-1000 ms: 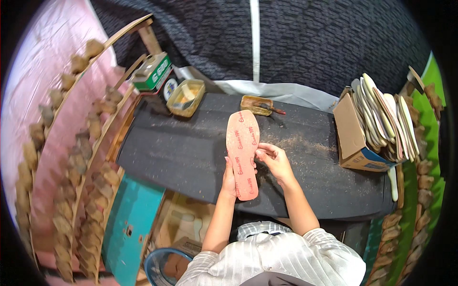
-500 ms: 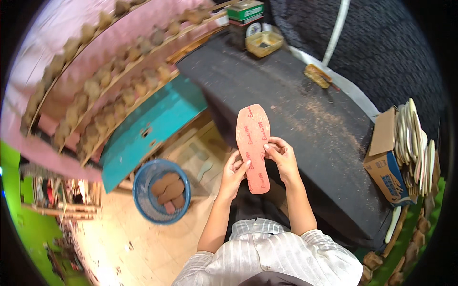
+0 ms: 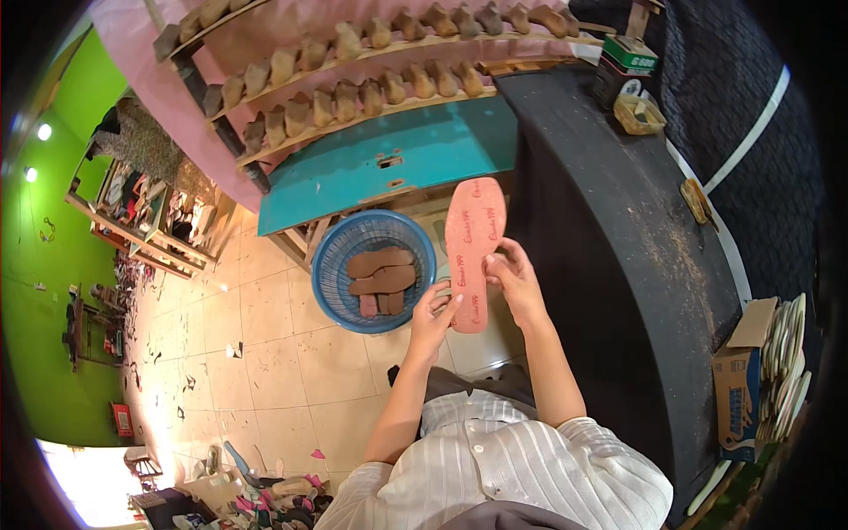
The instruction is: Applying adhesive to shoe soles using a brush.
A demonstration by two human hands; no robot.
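Note:
A pink shoe insole [image 3: 474, 252] with red printing is held upright in front of me, its wide end pointing away. My left hand [image 3: 434, 316] grips its left edge near the narrow end, thumb on the face. On the opposite edge, a little higher, my right hand [image 3: 516, 281] pinches it between thumb and fingers. Just left of the insole, a blue plastic basket [image 3: 325, 296] stands on the floor. Several brown insoles [image 3: 382, 273] lie inside it, with a small pink piece [image 3: 367, 306] among them.
To the right runs a dark-covered table [image 3: 609, 203] with dust, a green-topped can [image 3: 626, 66], a yellowish tray [image 3: 639, 115] and a brush [image 3: 697, 202]. A cardboard box [image 3: 738, 389] stands beside stacked pale soles [image 3: 784, 367]. Shoe lasts [image 3: 347, 97] line shelves above a teal board [image 3: 353, 172].
My view has swung left, so the basket, shelves and more tiled floor show nearer the middle. Both hands still hold the insole, now beside the basket in view.

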